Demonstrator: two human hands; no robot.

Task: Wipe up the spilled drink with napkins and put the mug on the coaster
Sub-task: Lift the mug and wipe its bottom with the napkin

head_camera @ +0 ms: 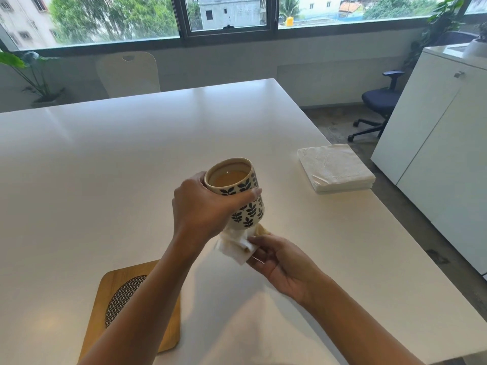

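The wooden coaster (137, 306) waits at near left. My left hand (200, 206) grips the leaf-patterned mug (237, 193) aloft so my right hand (276, 262) can pinch a stained napkin (237, 246) against its base; spare napkin stack (336, 167) lies right.

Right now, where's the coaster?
In the head view, the wooden coaster lies on the white table at lower left, partly under the left forearm, below and left of the held mug.

Bare table (131, 159) lay open left and beyond; the napkin stack (336, 168) blocked the right edge, the coaster (137, 306) apparently half under the left forearm.
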